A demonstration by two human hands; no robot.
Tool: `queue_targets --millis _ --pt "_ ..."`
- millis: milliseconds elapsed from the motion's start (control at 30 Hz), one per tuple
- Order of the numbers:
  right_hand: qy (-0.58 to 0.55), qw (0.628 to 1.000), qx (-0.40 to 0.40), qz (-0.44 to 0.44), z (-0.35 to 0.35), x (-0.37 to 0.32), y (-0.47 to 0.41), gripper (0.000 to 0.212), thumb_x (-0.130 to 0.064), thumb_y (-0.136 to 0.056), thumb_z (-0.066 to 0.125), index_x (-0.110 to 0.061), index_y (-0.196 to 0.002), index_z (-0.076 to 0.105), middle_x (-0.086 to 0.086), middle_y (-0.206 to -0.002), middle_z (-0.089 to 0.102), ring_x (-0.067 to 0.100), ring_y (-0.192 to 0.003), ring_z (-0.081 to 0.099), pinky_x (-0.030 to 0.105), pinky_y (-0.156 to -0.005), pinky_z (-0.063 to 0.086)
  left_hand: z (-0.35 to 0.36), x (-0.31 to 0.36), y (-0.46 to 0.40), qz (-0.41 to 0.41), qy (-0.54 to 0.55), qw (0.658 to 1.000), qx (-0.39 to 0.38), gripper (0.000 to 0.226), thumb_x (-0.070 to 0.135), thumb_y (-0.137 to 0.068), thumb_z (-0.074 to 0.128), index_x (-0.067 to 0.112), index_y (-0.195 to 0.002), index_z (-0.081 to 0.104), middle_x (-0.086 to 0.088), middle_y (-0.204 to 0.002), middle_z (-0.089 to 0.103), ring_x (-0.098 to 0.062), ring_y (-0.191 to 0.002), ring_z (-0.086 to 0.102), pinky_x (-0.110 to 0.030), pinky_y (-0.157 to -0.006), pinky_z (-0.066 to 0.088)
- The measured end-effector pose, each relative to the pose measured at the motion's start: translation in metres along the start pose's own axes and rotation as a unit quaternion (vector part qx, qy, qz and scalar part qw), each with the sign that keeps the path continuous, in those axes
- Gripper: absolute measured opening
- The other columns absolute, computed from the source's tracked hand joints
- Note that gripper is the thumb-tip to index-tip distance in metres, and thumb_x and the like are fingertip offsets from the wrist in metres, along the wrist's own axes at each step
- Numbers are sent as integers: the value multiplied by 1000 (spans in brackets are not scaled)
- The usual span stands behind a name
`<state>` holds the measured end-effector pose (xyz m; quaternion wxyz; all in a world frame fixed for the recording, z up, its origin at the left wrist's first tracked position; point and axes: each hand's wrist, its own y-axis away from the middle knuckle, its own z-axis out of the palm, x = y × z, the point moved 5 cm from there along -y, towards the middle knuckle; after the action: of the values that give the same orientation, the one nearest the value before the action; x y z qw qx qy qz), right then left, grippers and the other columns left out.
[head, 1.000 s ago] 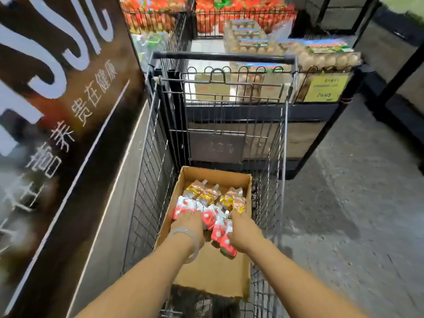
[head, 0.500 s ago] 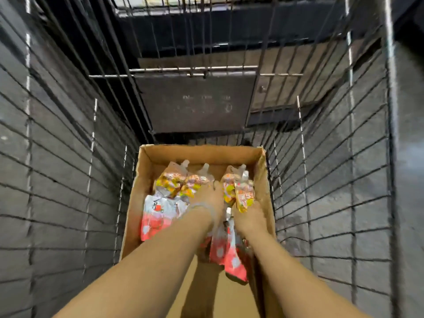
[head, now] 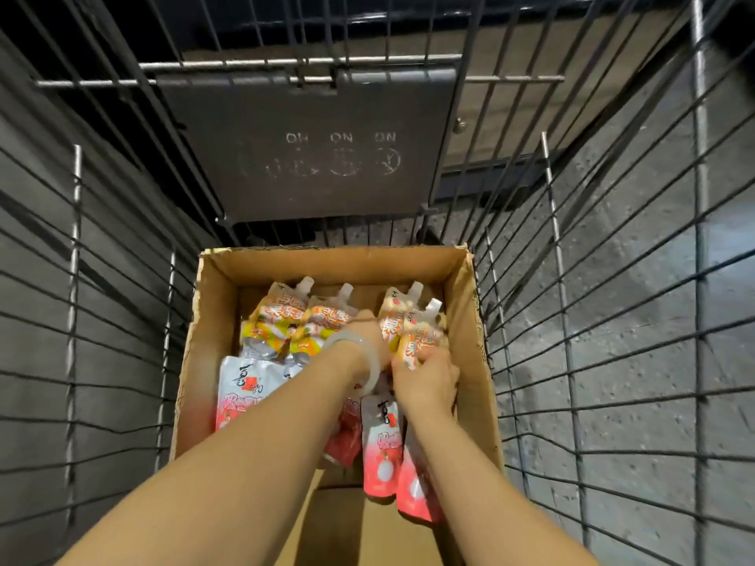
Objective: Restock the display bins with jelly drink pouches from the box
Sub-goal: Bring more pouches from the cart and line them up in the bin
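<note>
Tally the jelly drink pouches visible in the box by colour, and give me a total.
Orange-and-yellow pouches: 4, at the far end of the cardboard box.
Pink-and-white pouches: 4 showing, nearer the person; the arms may hide more.
Total: 8 pouches visible.

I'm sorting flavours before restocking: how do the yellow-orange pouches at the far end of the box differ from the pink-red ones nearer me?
The yellow-orange pouches are yellow and orange; the pink-red pouches fade from silver to pink-red. The yellow-orange ones lie at the far wall, the pink-red ones nearer. Both are spouted pouches in the same cardboard box.
</note>
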<state>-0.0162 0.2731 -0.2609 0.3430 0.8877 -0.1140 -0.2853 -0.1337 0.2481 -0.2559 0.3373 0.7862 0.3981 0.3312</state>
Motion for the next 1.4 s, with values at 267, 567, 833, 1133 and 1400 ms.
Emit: queue_targets --millis 267,567,833,1133,1400 --pt "-228 964 -126 59 -9 -9 3 56 2 -54 87 -3 -105 66 17 -104 71 31 -94 69 47 -85 56 -8 -23 28 27 307 951 4 31 1 -84 60 11 -109 45 -7 -88 56 -21 -79 58 -32 -65 50" --pt "-189 944 -261 -67 -54 -59 78 31 -1 -76 72 -10 -104 66 11 -95 74 26 -81 68 32 -69 54 -37 -61 115 -2 531 847 0 55 -17 -76 64 12 -122 54 -13 -90 64 -26 -82 60 -45 -86 51" --pt "-98 925 -259 -260 -129 -100 167 16 4 -77 70 -10 -84 65 6 -80 69 19 -70 62 32 -67 50 -66 -51 238 31 621 777 97 52 -20 -76 63 16 -112 54 -5 -87 63 -25 -82 61 -45 -82 52" --pt "-76 843 -413 -338 -190 -49 270 50 -10 -65 76 -8 -111 58 19 -109 69 35 -102 66 55 -91 52 -7 -44 414 41 679 698 223 41 -21 -75 62 13 -97 51 -10 -85 62 -24 -73 61 -26 -44 49" --pt "16 728 -563 -392 -228 16 416 33 12 -86 54 -1 -117 54 16 -98 69 33 -85 67 45 -73 55 88 -55 585 -12 717 602 352 50 -3 -55 84 8 -93 53 -12 -93 66 -29 -86 65 -47 -80 57"
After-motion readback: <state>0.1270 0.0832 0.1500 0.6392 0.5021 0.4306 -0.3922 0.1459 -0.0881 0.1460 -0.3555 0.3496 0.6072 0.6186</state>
